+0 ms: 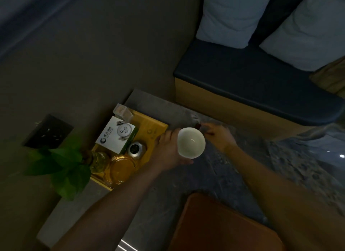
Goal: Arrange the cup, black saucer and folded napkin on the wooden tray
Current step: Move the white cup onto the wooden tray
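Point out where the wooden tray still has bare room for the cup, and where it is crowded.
The far right corner of the tray is bare, bordered by the white box, the metal tin and the left hand holding the cup. The near left end is crowded with glassware and a plant.

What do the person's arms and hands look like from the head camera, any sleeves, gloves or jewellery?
Both forearms are bare right up to the bottom edge of the picture, with no sleeves showing. The left hand and right hand wear no gloves. No watch, bracelet or ring is visible, though the dim light and blur could hide small items on the fingers.
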